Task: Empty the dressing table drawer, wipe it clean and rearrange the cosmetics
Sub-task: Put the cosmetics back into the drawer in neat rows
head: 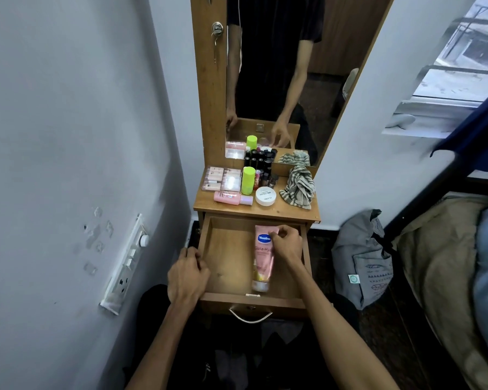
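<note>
The wooden drawer [226, 257] of the dressing table stands pulled out. A pink lotion tube [263, 263] lies lengthwise in its right half, cap toward me. My right hand [286, 243] pinches the tube near its far end. My left hand [188, 277] grips the drawer's left wall. On the tabletop [282, 211] stand clear cosmetic boxes [223, 178], a lime-green bottle [248, 181], a pink bottle [228, 197] lying down, a white round jar [265, 195], several dark lipsticks [265, 175] and a striped cloth [300, 190].
A mirror [279, 80] rises behind the tabletop. A wall with a switchboard [127, 263] is close on the left. A grey backpack [361, 263] leans at the right beside a bed [448, 263]. The drawer's metal handle [250, 316] faces me.
</note>
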`<act>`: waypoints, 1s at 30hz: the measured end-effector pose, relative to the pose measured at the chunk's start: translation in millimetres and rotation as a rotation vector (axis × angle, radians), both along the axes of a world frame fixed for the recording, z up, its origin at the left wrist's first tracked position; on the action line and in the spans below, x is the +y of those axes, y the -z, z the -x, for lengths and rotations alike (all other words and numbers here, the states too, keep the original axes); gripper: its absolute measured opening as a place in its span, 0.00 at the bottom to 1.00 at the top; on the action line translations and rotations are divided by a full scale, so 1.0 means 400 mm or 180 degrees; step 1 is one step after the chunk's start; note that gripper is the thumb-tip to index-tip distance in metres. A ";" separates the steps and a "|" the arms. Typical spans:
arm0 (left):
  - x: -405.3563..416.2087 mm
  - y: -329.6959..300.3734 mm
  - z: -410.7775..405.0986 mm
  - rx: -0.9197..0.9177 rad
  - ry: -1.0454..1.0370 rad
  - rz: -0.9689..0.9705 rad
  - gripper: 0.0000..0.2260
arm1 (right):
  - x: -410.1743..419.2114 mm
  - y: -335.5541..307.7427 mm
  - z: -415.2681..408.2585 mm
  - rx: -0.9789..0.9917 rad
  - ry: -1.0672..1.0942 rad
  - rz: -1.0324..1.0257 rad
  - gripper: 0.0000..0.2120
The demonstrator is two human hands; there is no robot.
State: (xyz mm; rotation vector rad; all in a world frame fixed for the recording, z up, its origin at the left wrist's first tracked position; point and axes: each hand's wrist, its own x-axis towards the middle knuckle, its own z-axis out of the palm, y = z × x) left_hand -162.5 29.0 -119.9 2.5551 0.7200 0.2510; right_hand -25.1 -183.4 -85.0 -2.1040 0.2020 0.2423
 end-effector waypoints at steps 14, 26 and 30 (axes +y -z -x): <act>-0.001 0.007 0.000 -0.0005 -0.0008 0.0010 0.07 | -0.062 -0.015 -0.019 -0.0568 -0.1243 0.2794 0.14; 0.000 0.016 0.001 -0.0036 -0.0008 -0.0023 0.06 | -0.044 0.069 0.047 -0.0308 -0.1566 0.3398 0.22; -0.002 0.014 0.001 -0.0042 -0.0014 -0.0028 0.05 | -0.037 0.076 0.049 -0.0314 -0.1562 0.3476 0.21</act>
